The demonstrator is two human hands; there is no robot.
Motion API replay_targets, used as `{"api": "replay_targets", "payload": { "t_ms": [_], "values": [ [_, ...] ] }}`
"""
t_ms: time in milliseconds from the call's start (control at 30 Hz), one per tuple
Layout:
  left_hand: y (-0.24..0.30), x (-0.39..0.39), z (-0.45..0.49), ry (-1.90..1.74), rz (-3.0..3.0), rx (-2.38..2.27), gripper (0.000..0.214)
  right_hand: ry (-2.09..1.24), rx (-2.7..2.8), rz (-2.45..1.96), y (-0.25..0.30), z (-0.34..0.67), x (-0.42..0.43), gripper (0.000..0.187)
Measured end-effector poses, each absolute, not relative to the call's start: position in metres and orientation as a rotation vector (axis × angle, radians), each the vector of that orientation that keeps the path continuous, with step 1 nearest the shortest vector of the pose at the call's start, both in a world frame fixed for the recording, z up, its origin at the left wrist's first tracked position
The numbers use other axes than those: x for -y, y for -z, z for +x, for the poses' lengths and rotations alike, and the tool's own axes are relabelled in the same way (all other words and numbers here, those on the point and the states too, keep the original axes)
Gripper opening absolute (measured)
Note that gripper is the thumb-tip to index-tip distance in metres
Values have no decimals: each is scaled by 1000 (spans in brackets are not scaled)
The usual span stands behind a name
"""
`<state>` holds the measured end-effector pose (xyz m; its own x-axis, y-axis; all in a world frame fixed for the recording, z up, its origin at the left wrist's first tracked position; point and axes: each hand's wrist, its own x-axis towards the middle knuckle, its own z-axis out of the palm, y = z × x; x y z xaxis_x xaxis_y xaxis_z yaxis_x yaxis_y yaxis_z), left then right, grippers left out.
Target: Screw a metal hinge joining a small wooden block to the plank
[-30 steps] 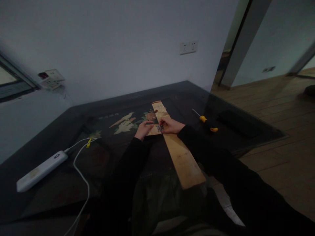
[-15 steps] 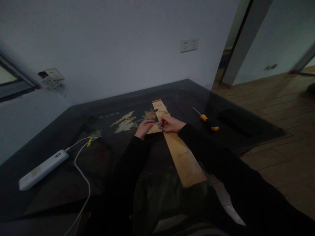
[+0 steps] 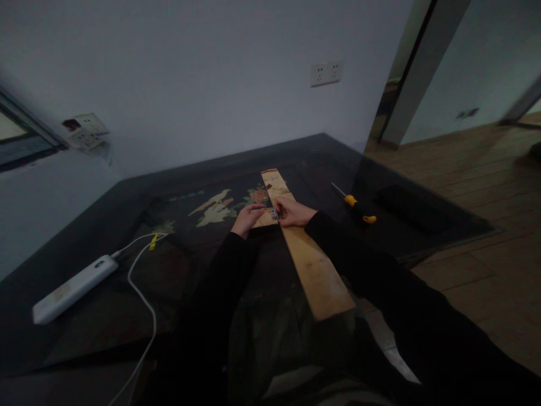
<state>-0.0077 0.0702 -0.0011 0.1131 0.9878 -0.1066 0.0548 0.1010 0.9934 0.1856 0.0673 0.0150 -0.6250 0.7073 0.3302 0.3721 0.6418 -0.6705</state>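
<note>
A long wooden board lies on the dark table, running from its middle towards my body. Against the board's left side sits a short wooden board. A small metal piece, which looks like a hinge, lies at the joint between the two boards. My left hand is closed around the left end of the short board, thumb and fingers near its top. My right hand rests over the long board, with its fingers pinched at the hinge. Its fingertips partly cover the hinge, and any screw there is too small to make out.
A screwdriver with a yellow and black handle lies to the right. At the left are a white power bank and its white cable. A dark flat object lies near the table's right edge. Behind the table stands a wall.
My right fingers have shifted slightly, and more of the metal hinge shows between my hands. The boards and my left hand stay almost where they were.
</note>
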Motion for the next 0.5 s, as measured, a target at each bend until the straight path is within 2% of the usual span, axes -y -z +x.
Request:
{"api": "replay_targets", "payload": {
  "t_ms": [500],
  "values": [
    [1, -70, -11, -1001, 1357, -1288, 38, -781, 2323, -912, -23, 187, -67, 23]
  ]
}}
